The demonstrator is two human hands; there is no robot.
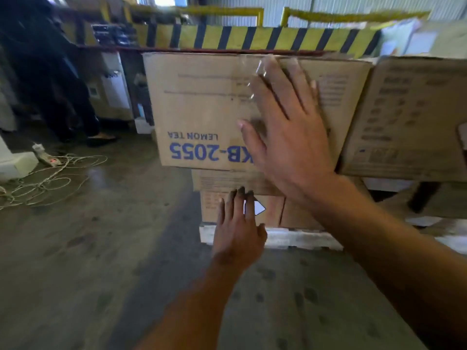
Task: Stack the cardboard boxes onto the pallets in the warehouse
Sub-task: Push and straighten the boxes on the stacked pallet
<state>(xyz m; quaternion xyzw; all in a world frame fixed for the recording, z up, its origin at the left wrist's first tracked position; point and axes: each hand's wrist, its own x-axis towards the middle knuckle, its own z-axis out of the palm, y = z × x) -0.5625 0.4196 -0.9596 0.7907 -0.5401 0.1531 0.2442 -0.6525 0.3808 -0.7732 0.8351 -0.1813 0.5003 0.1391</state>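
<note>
A brown cardboard box (202,109) printed upside down with "KB-2055 LEMON TEA" sits on top of a stack of boxes (227,181) on a pale pallet (298,238). My right hand (285,122) lies flat with spread fingers against the front face of that top box, over a strip of clear tape. My left hand (238,228) hangs lower, fingers apart, in front of the bottom boxes and the pallet edge, holding nothing. A second cardboard box (409,117) stands right beside the top one.
A yellow-and-black striped barrier (252,36) runs behind the stack. A person in dark clothes (50,79) stands at the left. A power strip (48,157) and tangled white cable (45,180) lie on the concrete floor at the left. More boxes (111,89) stand behind.
</note>
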